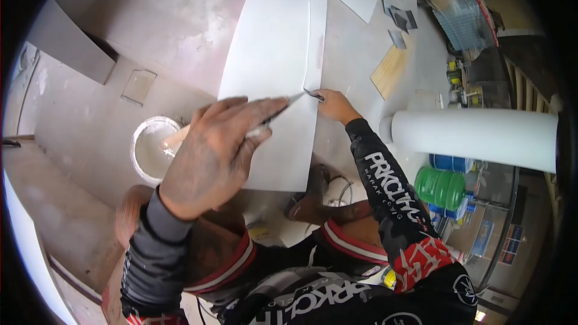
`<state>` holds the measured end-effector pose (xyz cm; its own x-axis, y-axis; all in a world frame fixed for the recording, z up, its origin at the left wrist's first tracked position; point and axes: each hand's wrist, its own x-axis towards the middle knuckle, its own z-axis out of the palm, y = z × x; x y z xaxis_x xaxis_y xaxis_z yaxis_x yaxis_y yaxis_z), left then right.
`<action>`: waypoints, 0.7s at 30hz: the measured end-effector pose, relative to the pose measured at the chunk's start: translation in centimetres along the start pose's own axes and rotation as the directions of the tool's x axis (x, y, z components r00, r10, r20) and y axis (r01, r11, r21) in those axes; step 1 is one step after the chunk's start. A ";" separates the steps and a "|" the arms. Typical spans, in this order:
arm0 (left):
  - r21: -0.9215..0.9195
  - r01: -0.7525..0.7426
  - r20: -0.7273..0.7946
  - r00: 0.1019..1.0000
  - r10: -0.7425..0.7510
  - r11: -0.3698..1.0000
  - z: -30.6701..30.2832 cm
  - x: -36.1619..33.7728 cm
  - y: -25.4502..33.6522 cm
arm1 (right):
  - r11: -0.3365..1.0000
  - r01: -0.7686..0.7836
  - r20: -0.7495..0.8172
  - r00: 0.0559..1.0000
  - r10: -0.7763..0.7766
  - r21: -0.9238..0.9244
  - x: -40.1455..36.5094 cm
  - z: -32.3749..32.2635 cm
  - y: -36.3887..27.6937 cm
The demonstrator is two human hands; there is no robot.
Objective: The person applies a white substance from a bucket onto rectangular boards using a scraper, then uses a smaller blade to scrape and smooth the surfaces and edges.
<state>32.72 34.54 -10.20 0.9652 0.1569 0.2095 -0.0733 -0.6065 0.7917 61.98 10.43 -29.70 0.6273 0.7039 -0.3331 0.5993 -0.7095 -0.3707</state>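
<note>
A long white panel (274, 42) lies on the floor ahead of me, with a thin white line of paste (309, 36) along its right side. Close to the camera, my left hand (208, 153) is closed on a thin, flat putty knife (288, 108), seen nearly edge-on. Farther off, at the panel's right edge, my right hand (335, 107) pinches a small dark blade (313, 94). Both tips overlap in this view near the lower end of the paste line. Paste smudges mark my left fingers.
Left of the panel stands a bucket (139, 165) of white paste with a wooden stick (174, 138) in it. Dark sheets (400, 19) and a wooden board (389, 72) lie to the right, near a large white roll (475, 138) and a green container (439, 188).
</note>
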 end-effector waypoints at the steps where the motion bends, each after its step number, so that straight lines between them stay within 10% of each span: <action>1: -0.056 -0.016 0.004 1.000 0.016 0.998 0.2 0.1 -0.1 | 1.000 0.027 -0.007 1.000 -0.027 -0.014 -1.7 0.9 -0.6; 14: -0.377 0.057 -0.060 0.994 -0.086 0.925 6.7 3.4 -0.7 | 0.997 0.036 -0.145 0.989 -0.027 0.062 -20.7 10.9 -6.2; 21: -0.776 0.328 0.039 0.878 -0.477 0.539 10.0 6.2 -1.9 | 0.999 -0.047 -0.061 0.997 0.046 -0.026 -28.1 13.6 -8.6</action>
<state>41.33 28.90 -16.18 0.8920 0.3966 -0.2168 0.0821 0.3295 0.9406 32.44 -2.85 -28.92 0.6833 0.6675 -0.2960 0.5816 -0.7426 -0.3321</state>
